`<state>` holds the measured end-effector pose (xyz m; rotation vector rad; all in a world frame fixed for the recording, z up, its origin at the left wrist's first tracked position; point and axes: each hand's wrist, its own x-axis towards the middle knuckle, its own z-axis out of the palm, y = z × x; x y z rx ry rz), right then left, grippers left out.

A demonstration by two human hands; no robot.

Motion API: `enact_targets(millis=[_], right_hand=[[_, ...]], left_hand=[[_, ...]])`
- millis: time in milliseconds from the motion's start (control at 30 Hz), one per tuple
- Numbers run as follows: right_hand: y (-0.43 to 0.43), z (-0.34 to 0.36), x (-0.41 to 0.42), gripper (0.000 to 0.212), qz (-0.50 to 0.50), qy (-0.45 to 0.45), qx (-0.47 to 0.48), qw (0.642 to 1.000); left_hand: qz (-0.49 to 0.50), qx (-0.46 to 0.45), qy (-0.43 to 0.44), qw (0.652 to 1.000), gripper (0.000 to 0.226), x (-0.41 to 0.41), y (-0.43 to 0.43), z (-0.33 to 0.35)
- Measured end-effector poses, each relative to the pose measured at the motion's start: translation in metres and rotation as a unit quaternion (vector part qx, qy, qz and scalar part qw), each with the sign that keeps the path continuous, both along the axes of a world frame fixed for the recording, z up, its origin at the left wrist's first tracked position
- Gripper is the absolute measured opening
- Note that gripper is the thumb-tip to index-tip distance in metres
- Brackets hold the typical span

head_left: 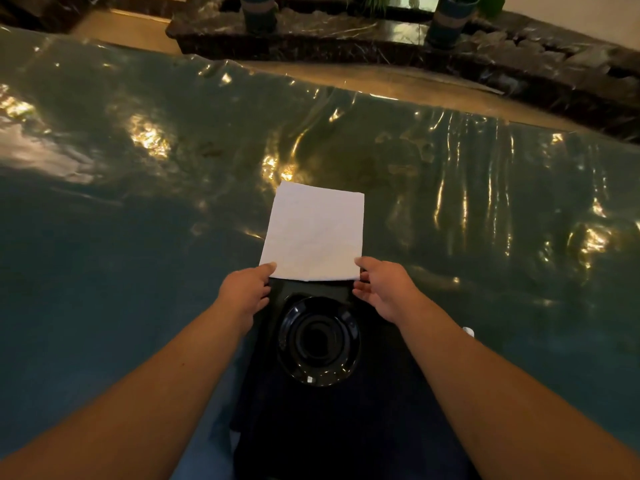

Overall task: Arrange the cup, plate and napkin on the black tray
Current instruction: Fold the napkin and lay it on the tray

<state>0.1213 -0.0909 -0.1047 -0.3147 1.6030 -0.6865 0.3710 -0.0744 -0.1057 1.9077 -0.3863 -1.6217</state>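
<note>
A white napkin [314, 232] lies flat on the table, its near edge overlapping the far end of the black tray [329, 427]. My left hand [246, 292] pinches the napkin's near left corner, and my right hand [382, 287] pinches its near right corner. A glossy black plate [318, 341] rests on the tray just behind my hands, between my forearms. No cup can be made out; a small white object [468, 331] peeks out beyond my right forearm, mostly hidden.
The table [138, 237] is covered in shiny dark green plastic with wrinkles and glare. Beyond its far edge is a tan floor and a dark stone ledge [346, 39] holding two plant pots.
</note>
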Motion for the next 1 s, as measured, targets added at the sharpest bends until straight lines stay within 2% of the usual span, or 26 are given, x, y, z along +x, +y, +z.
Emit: enact_targets(millis=[133, 200, 267, 367, 500, 567, 633, 700, 833, 900, 1000], right_hand=[[-0.017, 0.002, 0.012, 0.017, 0.118, 0.086, -0.009, 0.989], [-0.024, 0.006, 0.019, 0.012, 0.14, 0.097, -0.045, 0.984], [-0.026, 0.014, 0.025, 0.007, 0.112, 0.041, -0.077, 0.99], [-0.02, 0.033, 0.029, 0.014, 0.07, -0.05, -0.114, 0.99], [0.003, 0.062, 0.027, 0.023, 0.006, -0.164, -0.133, 0.977], [0.019, 0.075, 0.021, 0.03, -0.022, -0.206, -0.123, 0.97], [0.039, 0.084, 0.012, 0.037, -0.031, -0.231, -0.106, 0.967], [0.062, 0.088, 0.0, 0.045, -0.033, -0.231, -0.085, 0.969], [0.106, 0.087, -0.028, 0.063, -0.012, -0.251, -0.048, 0.967], [0.125, 0.083, -0.043, 0.062, 0.032, -0.249, -0.031, 0.967], [0.146, 0.077, -0.06, 0.056, 0.096, -0.212, -0.011, 0.972]], left_hand=[[-0.052, 0.003, -0.007, 0.999, 0.019, 0.004, 0.008, 0.001], [-0.057, 0.004, -0.005, 0.998, 0.015, 0.009, 0.011, 0.002], [-0.054, 0.0, 0.003, 0.999, 0.024, 0.013, 0.015, 0.003], [-0.031, -0.016, 0.036, 0.999, 0.057, 0.017, 0.017, 0.008], [-0.005, 0.002, 0.144, 0.99, 0.061, 0.013, 0.023, 0.025], [0.019, 0.022, 0.205, 0.978, 0.073, 0.009, 0.028, 0.031], [0.037, 0.029, 0.261, 0.964, 0.083, 0.004, 0.034, 0.036], [0.043, 0.034, 0.29, 0.955, 0.08, -0.001, 0.039, 0.038], [0.001, 0.093, 0.335, 0.938, 0.087, -0.01, 0.053, 0.035], [-0.068, 0.113, 0.33, 0.935, 0.081, -0.017, 0.062, 0.037], [-0.162, 0.097, 0.228, 0.955, 0.05, -0.034, 0.072, 0.043]])
